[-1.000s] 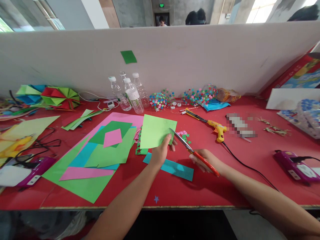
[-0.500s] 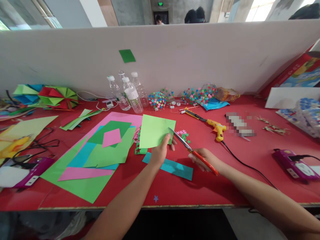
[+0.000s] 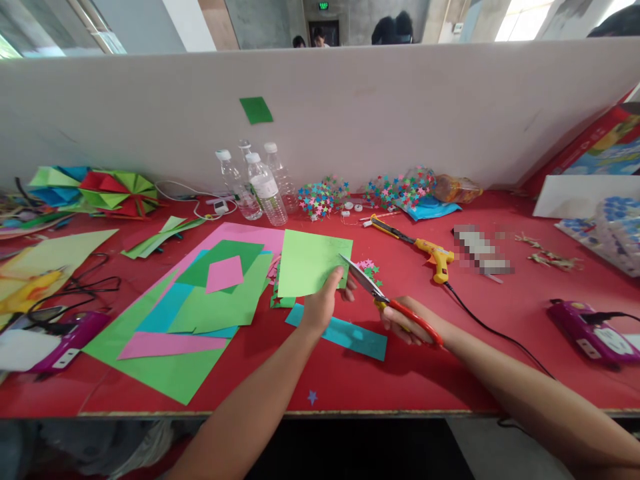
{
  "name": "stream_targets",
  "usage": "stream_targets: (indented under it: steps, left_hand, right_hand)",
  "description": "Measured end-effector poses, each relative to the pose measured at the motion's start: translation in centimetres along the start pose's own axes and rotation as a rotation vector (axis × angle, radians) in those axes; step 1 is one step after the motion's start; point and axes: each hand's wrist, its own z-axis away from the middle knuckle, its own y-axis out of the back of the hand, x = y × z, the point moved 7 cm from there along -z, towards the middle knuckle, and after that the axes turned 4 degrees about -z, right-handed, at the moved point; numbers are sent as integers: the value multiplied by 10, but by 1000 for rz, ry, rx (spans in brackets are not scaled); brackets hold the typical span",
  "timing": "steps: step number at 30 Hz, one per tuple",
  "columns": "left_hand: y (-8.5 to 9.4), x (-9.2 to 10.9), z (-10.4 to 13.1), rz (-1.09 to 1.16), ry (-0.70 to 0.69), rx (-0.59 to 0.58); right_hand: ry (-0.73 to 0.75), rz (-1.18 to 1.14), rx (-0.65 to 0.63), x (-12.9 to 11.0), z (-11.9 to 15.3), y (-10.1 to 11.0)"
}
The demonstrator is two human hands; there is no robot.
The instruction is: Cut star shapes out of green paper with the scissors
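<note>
Light: moderate daylight, fairly even across the red table [image 3: 500, 333]. Sources I can see: window [image 3: 524, 19], upper right, blown white; second pane [image 3: 7, 49], far upper left, bright; exit sign [image 3: 323, 6], glowing green. Shadows: soft-edged, beneath the right hand [image 3: 409, 321]. Lens: wide, stretching my view sideways. Defect: one pixelated patch [image 3: 480, 248], right of centre.

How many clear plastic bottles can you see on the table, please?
4, grouped by the partition: the left bottle, the front bottle, the right bottle, and the back bottle, largely hidden behind the others. Another could be hidden behind them.
</note>
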Motion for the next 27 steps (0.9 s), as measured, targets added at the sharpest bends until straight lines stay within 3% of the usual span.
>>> stream_targets:
  steps: [7,11,13,15,18,23,27]
  left_hand:
    - [3,2,-1,-21,10,24]
    - [32,-2,-4,52,-39,359]
    - [40,-11,-5,84,-22,453]
    - [37,-19,-8,82,-2,407]
    - [21,-21,-7,61,0,241]
    - [-1,-4,5,-14,-12,87]
    - [-11,8,13,-111,-15,41]
  right_hand:
    - [-48,-3,52,-2,0,-1]
    - [-54,-8,75,-4,0,1]
    - [-50,-6,75,-3,0,2]
    - [-26,-14,64,-2,0,3]
    - [3,-35,70,-2,1,3]
    - [1,-78,61,-2,1,-1]
    - [-23,-115,65,0,0,-8]
